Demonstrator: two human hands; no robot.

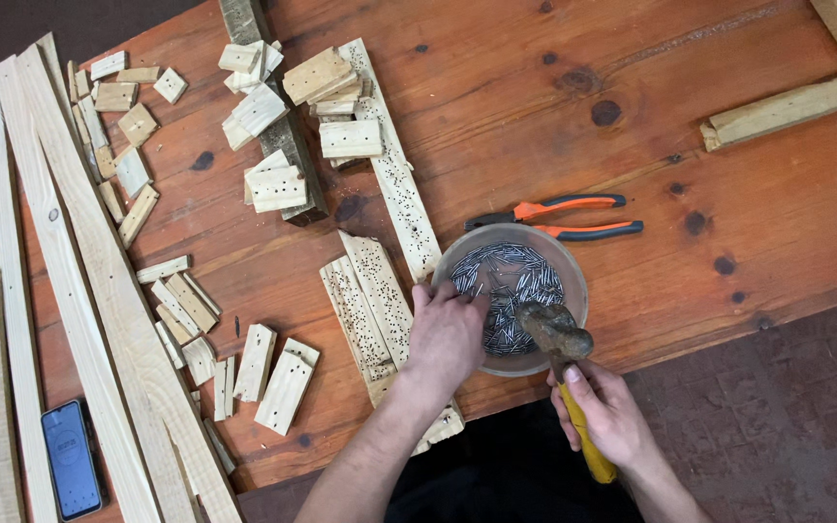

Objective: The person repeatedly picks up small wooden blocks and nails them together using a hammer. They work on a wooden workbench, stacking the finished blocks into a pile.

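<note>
Two hands: both at the bowl of nails (pixel 520 291) on the bench's (pixel 496 116) near edge.
Left hand (pixel 446 334): mine, nearer, fingertips pinching among the nails.
Right hand (pixel 607 412): wrapped round the hammer (pixel 566 373), handle pointing toward me, head over the bowl.

A glossy, reddish varnished wooden table (pixel 554 116) with dark knots is seen. Pale, raw, matt wood is shown in the small blocks (pixel 273 189) and long slats (pixel 79 291). Shiny metal nails (pixel 511 281) fill a translucent plastic bowl (pixel 573 281). The hammer (pixel 559 334) head looks rusty and rough, its handle yellow.
</note>
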